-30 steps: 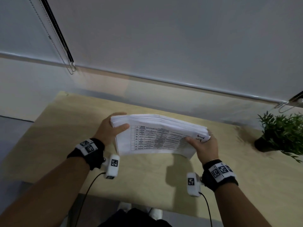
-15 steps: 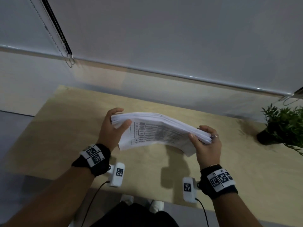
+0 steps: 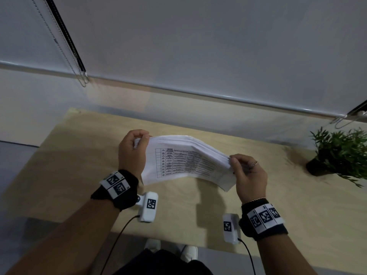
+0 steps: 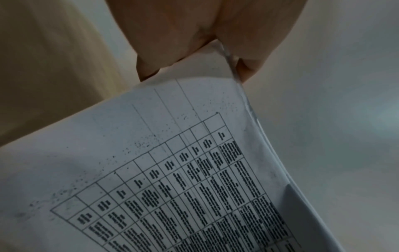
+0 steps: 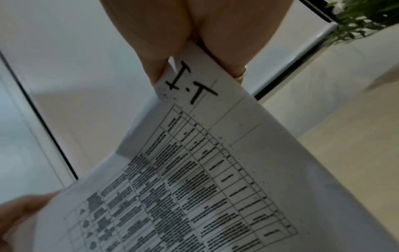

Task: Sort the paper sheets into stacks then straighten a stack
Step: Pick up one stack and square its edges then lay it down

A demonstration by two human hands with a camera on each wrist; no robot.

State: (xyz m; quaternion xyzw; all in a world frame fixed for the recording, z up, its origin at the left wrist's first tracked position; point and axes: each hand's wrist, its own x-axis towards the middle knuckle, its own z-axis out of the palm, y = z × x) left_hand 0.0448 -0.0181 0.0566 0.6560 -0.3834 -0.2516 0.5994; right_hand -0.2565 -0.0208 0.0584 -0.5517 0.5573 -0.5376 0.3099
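Note:
A stack of white paper sheets (image 3: 184,161) with a printed table on its near face is held upright above the wooden table (image 3: 79,175). My left hand (image 3: 133,149) pinches its left end between thumb and fingers. My right hand (image 3: 246,171) pinches its right end, and the stack bows between them. In the left wrist view the paper stack (image 4: 172,170) is clamped by the left hand (image 4: 194,47). The right wrist view shows the paper stack (image 5: 205,170), marked "I.T" near the corner, pinched by the right hand (image 5: 190,47).
A small potted plant (image 3: 337,153) stands on the table at the far right. A white wall and a roller blind (image 3: 198,46) rise behind the table. The near table edge lies just behind my wrists.
Both hands have shifted from gripping the stack's ends from below to pinching its upper corners. The stack has turned more upright and now bows, and the view has tilted down slightly.

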